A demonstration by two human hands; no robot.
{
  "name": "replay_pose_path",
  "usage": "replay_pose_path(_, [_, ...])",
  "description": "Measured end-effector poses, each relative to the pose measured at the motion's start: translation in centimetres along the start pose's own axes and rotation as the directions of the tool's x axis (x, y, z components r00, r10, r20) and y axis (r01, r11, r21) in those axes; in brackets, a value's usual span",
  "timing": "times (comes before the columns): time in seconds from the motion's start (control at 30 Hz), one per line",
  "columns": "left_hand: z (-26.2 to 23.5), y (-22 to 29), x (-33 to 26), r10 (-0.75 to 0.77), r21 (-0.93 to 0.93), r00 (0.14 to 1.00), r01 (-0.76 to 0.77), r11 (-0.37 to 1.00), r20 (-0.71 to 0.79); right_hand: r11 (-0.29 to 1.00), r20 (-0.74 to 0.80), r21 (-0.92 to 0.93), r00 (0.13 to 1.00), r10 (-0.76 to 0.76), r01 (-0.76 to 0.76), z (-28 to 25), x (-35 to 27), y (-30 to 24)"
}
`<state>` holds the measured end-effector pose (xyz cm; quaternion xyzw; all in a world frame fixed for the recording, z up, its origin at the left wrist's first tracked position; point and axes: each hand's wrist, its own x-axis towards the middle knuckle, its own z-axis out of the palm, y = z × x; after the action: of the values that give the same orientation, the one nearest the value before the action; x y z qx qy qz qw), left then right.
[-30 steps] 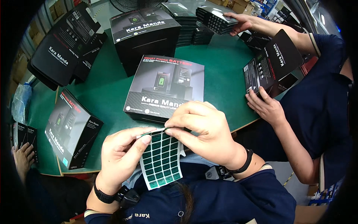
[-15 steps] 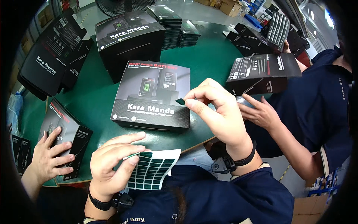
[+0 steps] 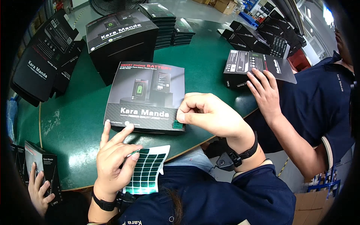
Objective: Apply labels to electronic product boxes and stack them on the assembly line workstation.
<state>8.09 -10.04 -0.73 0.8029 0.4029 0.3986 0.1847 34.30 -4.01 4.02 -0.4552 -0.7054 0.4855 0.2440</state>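
A black and grey battery box (image 3: pixel 150 80) lies on the table in front of me, its printed face up. My right hand (image 3: pixel 215 114) pinches a small dark green sticker (image 3: pixel 177 125) between thumb and fingers, against the box's lower right corner. Below the box, my left hand (image 3: pixel 114 163) grips a white-backed sheet of green stickers (image 3: pixel 148 170) between thumb and forefinger. Its other fingers stretch out, their tips at the box's lower left edge. A thin green edge shows at the left pinch; what it belongs to is unclear.
Behind stand a large black box (image 3: pixel 122 52) and stacks of flat packages (image 3: pixel 159 28). An open-flapped box (image 3: pixel 41 62) is at left. A co-worker's hand (image 3: pixel 264 92) touches a box (image 3: pixel 243 67) at right; another person's hand (image 3: pixel 39 187) holds a box (image 3: pixel 48 165) at lower left.
My right hand has moved down and left, bringing the sticker onto the box's corner. My left fingers have reached the box's edge. Co-workers' hands and the lower-left box have shifted.
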Motion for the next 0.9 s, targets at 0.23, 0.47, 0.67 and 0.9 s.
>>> replay_pose_path(0.23, [0.1,-0.1,-0.1,0.004,-0.001,1.0,-0.004,1.0,-0.015,1.0,0.01,0.001,1.0,0.007,-0.007,0.1,0.2,0.1])
replay_pose_path(0.47, [0.0,0.2,0.1,-0.001,0.017,1.0,0.001,1.0,-0.011,0.881,-0.118,-0.458,0.974,-0.193,0.119,1.3,-0.9,-1.0])
replay_pose_path(0.67, [-0.5,0.7,0.4,0.024,0.041,1.0,-0.024,0.999,-0.004,0.892,-0.326,-0.432,0.945,-0.017,-0.133,2.2,-1.0,-0.2])
replay_pose_path(0.9, [-2.4,2.3,-0.3,-0.073,0.102,0.99,0.086,0.991,-0.122,0.984,-0.018,0.073,0.987,-0.161,0.162,4.7,1.2,2.4])
